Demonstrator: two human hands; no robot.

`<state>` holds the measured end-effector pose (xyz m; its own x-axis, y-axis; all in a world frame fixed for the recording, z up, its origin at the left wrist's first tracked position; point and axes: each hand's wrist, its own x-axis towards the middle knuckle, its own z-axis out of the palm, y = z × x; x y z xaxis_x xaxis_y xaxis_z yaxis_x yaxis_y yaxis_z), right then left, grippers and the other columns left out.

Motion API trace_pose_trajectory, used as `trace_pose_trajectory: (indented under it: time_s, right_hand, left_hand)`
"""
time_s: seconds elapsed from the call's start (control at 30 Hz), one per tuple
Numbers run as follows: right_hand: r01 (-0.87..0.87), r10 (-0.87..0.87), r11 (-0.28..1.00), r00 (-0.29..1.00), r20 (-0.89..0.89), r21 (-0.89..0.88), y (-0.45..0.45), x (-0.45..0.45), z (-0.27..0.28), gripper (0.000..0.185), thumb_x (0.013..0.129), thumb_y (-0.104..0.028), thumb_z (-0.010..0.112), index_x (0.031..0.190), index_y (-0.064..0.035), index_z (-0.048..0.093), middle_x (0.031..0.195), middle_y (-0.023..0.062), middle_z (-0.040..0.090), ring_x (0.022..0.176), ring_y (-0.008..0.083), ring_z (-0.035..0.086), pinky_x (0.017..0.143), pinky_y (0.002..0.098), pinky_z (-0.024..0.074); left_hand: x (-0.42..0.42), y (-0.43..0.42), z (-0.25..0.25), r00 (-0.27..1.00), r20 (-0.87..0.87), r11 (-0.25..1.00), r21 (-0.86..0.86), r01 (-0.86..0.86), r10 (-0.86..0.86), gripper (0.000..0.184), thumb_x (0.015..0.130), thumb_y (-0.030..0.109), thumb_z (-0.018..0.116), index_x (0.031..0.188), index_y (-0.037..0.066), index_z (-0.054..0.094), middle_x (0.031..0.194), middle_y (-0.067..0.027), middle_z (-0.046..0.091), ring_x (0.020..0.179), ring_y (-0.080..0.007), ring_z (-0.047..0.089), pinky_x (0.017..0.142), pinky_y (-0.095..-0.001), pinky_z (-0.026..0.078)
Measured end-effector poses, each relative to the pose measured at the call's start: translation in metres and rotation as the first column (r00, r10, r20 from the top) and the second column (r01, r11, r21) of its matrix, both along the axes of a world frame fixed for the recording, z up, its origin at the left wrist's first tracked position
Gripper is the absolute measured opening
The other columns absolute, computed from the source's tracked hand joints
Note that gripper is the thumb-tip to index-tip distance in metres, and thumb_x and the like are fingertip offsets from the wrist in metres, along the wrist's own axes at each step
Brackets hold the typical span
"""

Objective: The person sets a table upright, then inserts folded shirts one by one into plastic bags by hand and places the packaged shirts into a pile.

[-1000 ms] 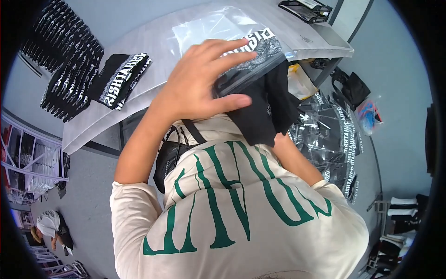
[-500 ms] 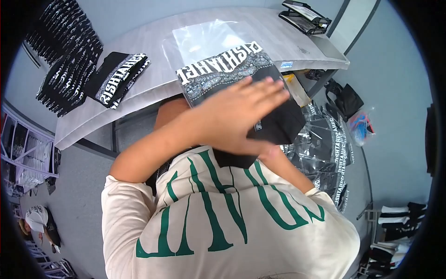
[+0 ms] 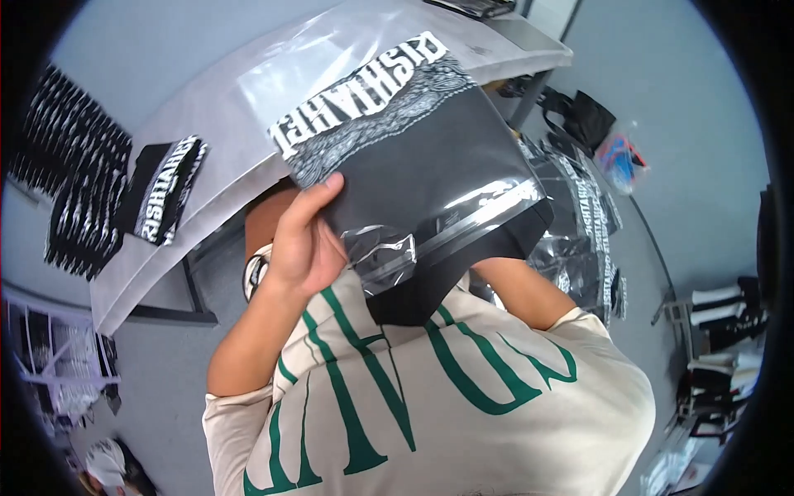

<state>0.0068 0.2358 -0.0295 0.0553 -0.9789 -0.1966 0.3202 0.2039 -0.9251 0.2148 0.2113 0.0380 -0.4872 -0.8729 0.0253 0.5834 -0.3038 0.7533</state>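
Observation:
A folded black garment [image 3: 397,157] with bold white lettering and a grey paisley band lies inside a clear plastic bag [image 3: 496,207], tilted above my lap. My left hand [image 3: 310,244] is closed on the bag's left edge, thumb on top and fingers underneath. The bag's glossy lower edge shows a folded strip. Below it, a piece of black cloth [image 3: 413,298] hangs against my shirt. My right forearm [image 3: 533,289] reaches under the garment, which hides my right hand and its fingers.
On the grey table [image 3: 223,116] at left sit a folded black garment [image 3: 161,190] and tall stacks of similar ones [image 3: 87,182]. Several bagged garments [image 3: 579,223] are piled at right. A black bag [image 3: 579,116] and a plastic bag [image 3: 620,161] rest on the floor.
My left hand has moved from above the garment to its left edge and now grips it. The bag's plastic now covers the lower part of the garment. The view has shifted.

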Motion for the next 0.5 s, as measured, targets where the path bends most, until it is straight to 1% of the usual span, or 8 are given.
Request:
trace_pose_trajectory:
  time_s: [0.13, 0.2, 0.23, 0.27, 0.33, 0.37, 0.43, 0.5]
  right_hand:
    - [0.139, -0.138, 0.986, 0.99, -0.015, 0.097, 0.085, -0.12, -0.018, 0.057, 0.099, -0.026, 0.049, 0.144, 0.0063, 0.034, 0.138, 0.0183, 0.052, 0.125, 0.0243, 0.054, 0.107, 0.038, 0.0428]
    - [-0.154, 0.186, 0.943, 0.979, 0.083, -0.296, 0.102, -0.154, -0.022, 0.068, 0.09, -0.028, 0.054, 0.144, 0.0077, 0.034, 0.134, 0.0201, 0.056, 0.122, 0.0267, 0.057, 0.106, 0.0397, 0.0436]
    - [-0.039, 0.087, 0.985, 0.953, 0.291, -0.167, 0.118, -0.157, -0.025, 0.076, 0.084, -0.033, 0.054, 0.144, 0.0076, 0.034, 0.134, 0.0215, 0.055, 0.121, 0.0305, 0.057, 0.106, 0.0406, 0.0427]
    - [-0.058, 0.211, 0.967, 0.726, 0.654, -0.247, 0.119, -0.154, -0.039, 0.076, 0.085, -0.035, 0.052, 0.145, 0.0068, 0.032, 0.137, 0.0222, 0.053, 0.122, 0.0332, 0.056, 0.108, 0.0417, 0.0407]
    - [0.196, 0.037, 0.955, 0.666, 0.745, -0.223, 0.128, -0.129, -0.024, 0.077, 0.087, -0.042, 0.05, 0.145, 0.0061, 0.032, 0.139, 0.0225, 0.051, 0.124, 0.0336, 0.054, 0.108, 0.0433, 0.0404]
    - [0.193, 0.049, 0.957, 0.631, 0.774, -0.218, 0.127, -0.131, -0.038, 0.079, 0.089, -0.048, 0.049, 0.145, 0.005, 0.031, 0.141, 0.0229, 0.048, 0.127, 0.0333, 0.051, 0.109, 0.0447, 0.0387]
    - [0.245, -0.16, 0.969, 0.621, 0.767, 0.004, 0.126, -0.146, -0.059, 0.054, 0.094, -0.034, 0.052, 0.129, 0.0068, 0.049, 0.121, 0.0222, 0.062, 0.108, 0.0325, 0.064, 0.098, 0.0437, 0.0497]
    - [0.293, -0.316, 0.942, 0.619, 0.719, 0.162, 0.13, -0.165, -0.085, 0.043, 0.095, -0.026, 0.053, 0.121, 0.0075, 0.055, 0.112, 0.0216, 0.067, 0.099, 0.032, 0.068, 0.093, 0.0431, 0.0537]
  left_hand:
    - [-0.012, 0.001, 0.004, 0.97, -0.077, 0.97, 0.054, 0.235, -0.231, 0.05, 0.09, 0.002, 0.053, 0.138, -0.004, 0.039, 0.122, -0.0196, 0.061, 0.112, -0.0304, 0.062, 0.097, -0.0411, 0.051]
    - [-0.026, 0.0, -0.001, 0.963, -0.016, 0.961, 0.048, 0.271, -0.271, 0.049, 0.091, -0.002, 0.05, 0.138, -0.004, 0.038, 0.123, -0.0211, 0.06, 0.109, -0.0312, 0.064, 0.095, -0.0416, 0.054]
    - [-0.04, 0.001, -0.003, 0.956, -0.009, 0.953, 0.083, 0.292, -0.292, 0.049, 0.091, -0.002, 0.05, 0.138, -0.004, 0.039, 0.123, -0.0211, 0.06, 0.108, -0.0308, 0.065, 0.094, -0.0415, 0.054]
    - [-0.057, -0.001, -0.006, 0.951, -0.003, 0.944, 0.117, 0.308, -0.31, 0.048, 0.091, -0.001, 0.05, 0.138, -0.004, 0.039, 0.123, -0.0211, 0.06, 0.107, -0.0304, 0.065, 0.093, -0.0414, 0.054]
    - [-0.084, -0.028, -0.022, 0.868, -0.024, 0.844, 0.221, 0.489, -0.497, 0.043, 0.094, 0.005, 0.051, 0.135, -0.004, 0.043, 0.12, -0.019, 0.063, 0.108, -0.0286, 0.065, 0.093, -0.0401, 0.054]
    - [-0.1, -0.043, -0.028, 0.811, 0.026, 0.785, 0.271, 0.557, -0.584, 0.04, 0.094, 0.008, 0.051, 0.132, -0.003, 0.047, 0.117, -0.018, 0.064, 0.105, -0.0282, 0.066, 0.092, -0.0396, 0.055]
    - [-0.136, -0.066, -0.046, 0.727, 0.064, 0.702, 0.33, 0.631, -0.684, 0.036, 0.094, 0.011, 0.052, 0.128, -0.002, 0.051, 0.114, -0.0171, 0.066, 0.102, -0.0278, 0.067, 0.091, -0.0392, 0.055]
    - [-0.169, -0.082, -0.069, 0.599, 0.292, 0.649, 0.521, 0.555, -0.746, 0.026, 0.093, 0.015, 0.053, 0.115, 0.002, 0.058, 0.104, -0.0144, 0.068, 0.094, -0.0259, 0.068, 0.088, -0.0377, 0.056]
